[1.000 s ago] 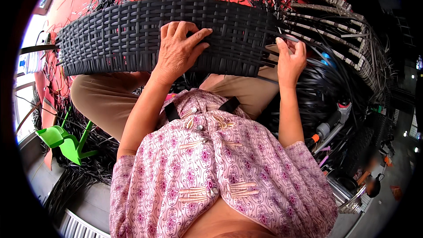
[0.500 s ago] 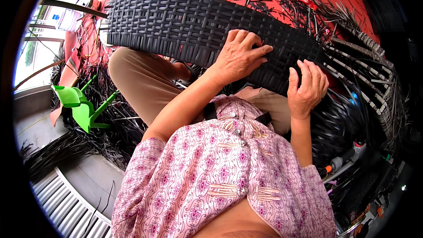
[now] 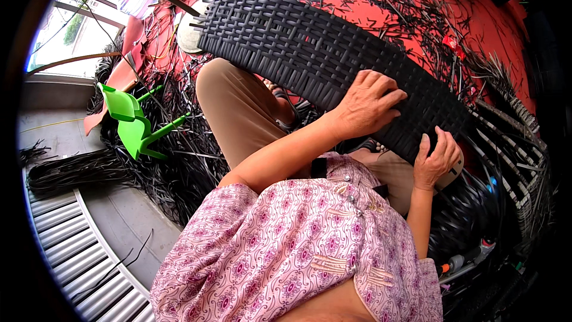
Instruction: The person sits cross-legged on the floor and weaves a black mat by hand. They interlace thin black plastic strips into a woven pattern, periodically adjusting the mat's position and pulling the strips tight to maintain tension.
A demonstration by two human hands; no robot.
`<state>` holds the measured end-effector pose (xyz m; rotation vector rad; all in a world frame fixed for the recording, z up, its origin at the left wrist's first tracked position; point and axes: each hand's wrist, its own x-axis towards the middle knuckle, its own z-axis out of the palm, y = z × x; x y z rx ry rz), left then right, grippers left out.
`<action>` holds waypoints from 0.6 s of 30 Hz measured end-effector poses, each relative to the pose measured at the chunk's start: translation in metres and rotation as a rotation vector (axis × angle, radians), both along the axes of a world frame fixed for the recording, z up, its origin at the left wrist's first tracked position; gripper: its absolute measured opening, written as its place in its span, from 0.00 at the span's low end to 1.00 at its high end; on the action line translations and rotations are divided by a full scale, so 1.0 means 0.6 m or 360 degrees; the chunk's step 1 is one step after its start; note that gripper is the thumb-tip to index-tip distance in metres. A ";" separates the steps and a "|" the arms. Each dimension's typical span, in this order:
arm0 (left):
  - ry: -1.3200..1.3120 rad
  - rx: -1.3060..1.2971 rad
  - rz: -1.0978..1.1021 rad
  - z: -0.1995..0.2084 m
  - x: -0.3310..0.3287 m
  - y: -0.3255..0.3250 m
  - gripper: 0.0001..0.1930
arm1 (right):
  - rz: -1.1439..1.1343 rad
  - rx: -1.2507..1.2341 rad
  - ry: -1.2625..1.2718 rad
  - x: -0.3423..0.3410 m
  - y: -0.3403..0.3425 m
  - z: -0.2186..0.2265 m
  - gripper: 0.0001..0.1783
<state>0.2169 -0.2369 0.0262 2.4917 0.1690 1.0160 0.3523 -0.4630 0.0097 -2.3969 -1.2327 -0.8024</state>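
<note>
A long black woven rattan panel lies across my lap, slanting from upper left to lower right. My left hand rests flat on its woven face near the lower edge, fingers spread. My right hand grips the panel's lower right end, fingers curled over the edge where loose black strips fan out unwoven. My knees in tan trousers sit under the panel.
Cut black strips litter the red floor beyond the panel and heap beside my left leg. A green plastic stool lies tipped at left. A metal grating runs along the lower left. Tools with orange tips lie at lower right.
The view has swung to the right, so the panel now slants across the frame. Both hands have kept their places on the panel.
</note>
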 end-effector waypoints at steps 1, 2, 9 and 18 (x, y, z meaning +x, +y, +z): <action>-0.0034 0.0015 0.0091 0.002 -0.010 0.015 0.19 | -0.0007 0.0009 -0.0008 0.002 0.002 -0.003 0.18; 0.0038 0.0001 0.0241 0.003 -0.027 0.031 0.18 | -0.0027 -0.0003 0.0010 -0.001 0.002 -0.003 0.19; 0.0196 0.0160 0.0325 -0.006 -0.045 0.065 0.18 | 0.0049 0.0121 0.0000 -0.022 0.039 0.017 0.23; 0.0201 0.0049 0.0226 -0.004 -0.052 0.074 0.17 | 0.0173 -0.0108 0.0138 -0.072 0.133 0.016 0.29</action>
